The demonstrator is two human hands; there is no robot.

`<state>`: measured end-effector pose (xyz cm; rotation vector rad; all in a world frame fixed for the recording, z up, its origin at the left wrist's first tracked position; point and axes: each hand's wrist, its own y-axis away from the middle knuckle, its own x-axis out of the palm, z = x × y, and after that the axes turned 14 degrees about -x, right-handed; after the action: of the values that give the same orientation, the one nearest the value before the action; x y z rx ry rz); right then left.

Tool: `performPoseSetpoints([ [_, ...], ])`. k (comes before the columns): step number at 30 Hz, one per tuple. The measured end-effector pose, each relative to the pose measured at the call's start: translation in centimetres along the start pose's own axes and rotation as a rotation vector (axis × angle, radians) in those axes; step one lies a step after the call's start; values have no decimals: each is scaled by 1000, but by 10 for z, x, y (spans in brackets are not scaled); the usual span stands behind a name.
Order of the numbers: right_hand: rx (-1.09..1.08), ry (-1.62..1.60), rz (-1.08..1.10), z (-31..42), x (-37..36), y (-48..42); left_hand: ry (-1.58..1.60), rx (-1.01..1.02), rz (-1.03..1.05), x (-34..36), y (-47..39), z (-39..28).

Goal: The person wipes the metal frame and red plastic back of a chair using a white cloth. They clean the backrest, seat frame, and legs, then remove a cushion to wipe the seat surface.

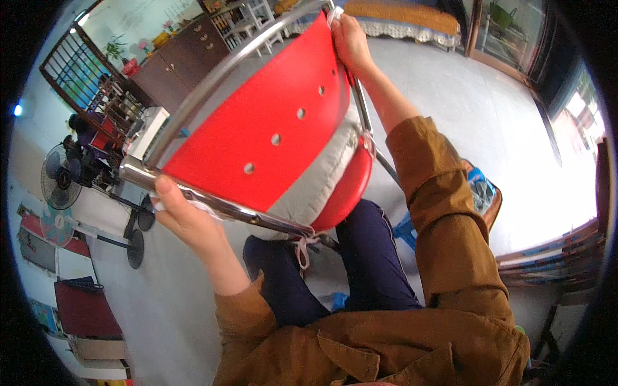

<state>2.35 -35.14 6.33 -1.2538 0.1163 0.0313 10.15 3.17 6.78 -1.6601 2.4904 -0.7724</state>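
A folding chair with a red backrest [270,120] and a chrome tube frame [227,205] is tilted in front of me, over my knees. Several round holes run across the backrest. A grey cushion [316,186] lies on the red seat [350,193], fastened by a pale tie [302,251] knotted at the frame. My left hand [193,224] grips the near tube, thumb on top, with a white cloth [205,208] under the palm. At the far end of the backrest, my right hand [351,46] is closed around the frame over another bit of white cloth [334,15].
Two standing fans [61,178] are on the left. A dark wooden cabinet [178,62] and a bench with an orange cover [400,14] stand farther back. By my right elbow is a brown-edged container with a blue plastic bag [480,190]. Stacked items [555,260] line the right.
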Motion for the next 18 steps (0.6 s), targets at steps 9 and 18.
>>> performPoseSetpoints([
  [9,317,-44,131,10,-38,177,16,9,-50,1,0,-3],
  [18,508,-102,283,6,-57,204,14,-15,-85,2,-4,-1],
])
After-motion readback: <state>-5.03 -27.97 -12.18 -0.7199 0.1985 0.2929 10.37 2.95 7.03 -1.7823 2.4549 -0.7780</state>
